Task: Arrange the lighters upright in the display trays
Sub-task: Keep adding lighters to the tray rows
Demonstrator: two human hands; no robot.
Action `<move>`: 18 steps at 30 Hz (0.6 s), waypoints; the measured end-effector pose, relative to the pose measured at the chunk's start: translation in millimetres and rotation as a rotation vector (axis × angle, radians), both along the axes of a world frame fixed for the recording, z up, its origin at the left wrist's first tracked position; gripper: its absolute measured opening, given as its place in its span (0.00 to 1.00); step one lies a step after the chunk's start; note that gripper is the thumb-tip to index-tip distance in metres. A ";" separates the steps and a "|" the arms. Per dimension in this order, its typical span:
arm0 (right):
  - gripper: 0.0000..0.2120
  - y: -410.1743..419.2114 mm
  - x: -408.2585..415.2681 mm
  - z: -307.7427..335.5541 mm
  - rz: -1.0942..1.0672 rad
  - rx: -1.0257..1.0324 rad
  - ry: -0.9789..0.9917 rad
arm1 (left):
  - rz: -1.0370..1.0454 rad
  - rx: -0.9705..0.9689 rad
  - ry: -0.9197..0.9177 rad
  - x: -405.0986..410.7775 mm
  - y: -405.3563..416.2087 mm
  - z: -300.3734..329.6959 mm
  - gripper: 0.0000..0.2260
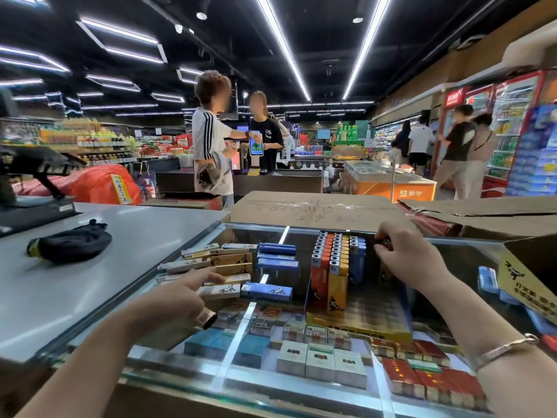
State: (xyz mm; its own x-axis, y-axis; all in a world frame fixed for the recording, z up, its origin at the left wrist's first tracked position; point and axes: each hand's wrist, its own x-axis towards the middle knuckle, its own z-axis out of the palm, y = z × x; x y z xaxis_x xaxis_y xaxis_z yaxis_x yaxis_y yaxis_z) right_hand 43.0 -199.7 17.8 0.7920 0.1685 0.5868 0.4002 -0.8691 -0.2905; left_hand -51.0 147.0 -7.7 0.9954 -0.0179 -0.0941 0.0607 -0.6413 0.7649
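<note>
A display tray (358, 328) stands on the glass counter, with rows of orange, yellow and blue lighters (331, 260) upright in its left part. My right hand (404, 257) is at the tray's back right and pinches a dark lighter (383, 244) by its top. Loose gold and white lighters (211, 262) and blue lighters (277, 254) lie flat on the glass left of the tray. My left hand (177, 300) hovers over them, its index finger pointing at the pile, while the curled fingers hold a brown-ended lighter (208, 318).
Cigarette packs (319, 363) fill the case under the glass. A black folded bundle (72, 242) lies on the grey counter at left. Cardboard boxes (316, 211) stand behind the tray, and an open box with a yellow label (524, 285) is at right. People stand in the shop beyond.
</note>
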 end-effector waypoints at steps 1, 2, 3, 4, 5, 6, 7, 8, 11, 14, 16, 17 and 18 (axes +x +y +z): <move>0.03 0.0 0.0 0.0 -0.001 0.001 -0.004 | -0.023 0.042 0.000 0.3 0.8 -0.2 0.25; 0.03 -0.1 -0.1 -0.1 -0.002 0.002 -0.007 | -0.041 0.093 -0.002 0.5 2.4 -0.5 0.25; 0.03 0.1 -0.1 -0.1 -0.004 0.002 -0.009 | -0.057 0.147 0.000 0.5 2.8 -0.1 0.24; 0.03 0.3 -0.1 -0.2 -0.005 0.001 -0.012 | -0.070 0.197 0.004 0.8 2.3 0.6 0.23; 0.03 0.4 0.0 -0.2 -0.006 0.000 -0.014 | -0.084 0.244 0.002 1.2 0.6 1.6 0.22; 0.03 0.3 0.0 -0.2 -0.005 0.000 -0.017 | -0.095 0.291 -0.008 2.7 -2.4 2.4 0.21; 0.03 0.3 0.1 -0.1 -0.003 -0.002 -0.018 | -0.097 0.343 -0.026 4.6 -6.3 2.7 0.19; 0.03 0.2 0.0 -0.1 -0.001 -0.005 -0.018 | -0.092 0.396 -0.055 7.3 -10.8 2.6 0.17; 0.03 0.4 -0.3 0.1 -0.002 -0.005 -0.017 | -0.074 0.493 -0.130 17.7 -22.8 -1.3 0.21; 0.03 0.8 -0.4 0.2 -0.002 0.003 -0.018 | -0.057 0.558 -0.141 27.6 -29.6 -3.7 0.28; 0.03 1.0 0.0 0.0 0.001 0.004 -0.022 | -0.040 0.651 -0.126 34.2 -28.9 -2.5 0.32; 0.03 1.1 0.3 -0.2 0.001 0.003 -0.026 | -0.036 0.688 -0.115 37.0 -28.0 -0.6 0.33; 0.03 1.2 0.4 -0.3 0.002 0.003 -0.029 | -0.032 0.710 -0.100 39.6 -27.5 1.9 0.34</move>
